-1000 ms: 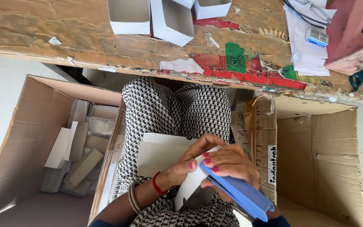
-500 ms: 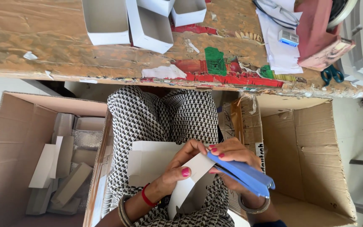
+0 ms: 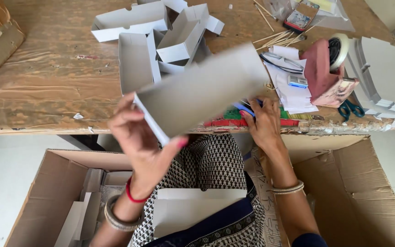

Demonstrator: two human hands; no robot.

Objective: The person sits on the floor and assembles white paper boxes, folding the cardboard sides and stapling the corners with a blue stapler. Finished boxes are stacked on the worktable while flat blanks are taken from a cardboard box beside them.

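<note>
Left hand (image 3: pixel 140 139) is up in the middle of the frame, fingers and thumb clamped on the lower left corner of a folded grey card box (image 3: pixel 204 91), which tilts up to the right and hides part of the worktop (image 3: pixel 46 87) behind it. Right hand (image 3: pixel 265 123) sits lower, right of centre at the worktop's front edge, fingers spread flat over a blue tool (image 3: pixel 245 110) that peeks out beside the box; whether it grips the tool, I cannot tell. Above the box, top centre, lie several open white trays (image 3: pixel 136 59) in a loose heap. To the right, a pink tape dispenser (image 3: pixel 328 68) stands near papers (image 3: pixel 291 91), with teal scissors (image 3: pixel 350 110) just below it at the edge. Flat card (image 3: pixel 193 212) rests on the lap at the bottom centre. A brown carton (image 3: pixel 51 196) with white pieces inside is at lower left, another carton (image 3: pixel 353 192) at lower right.
</note>
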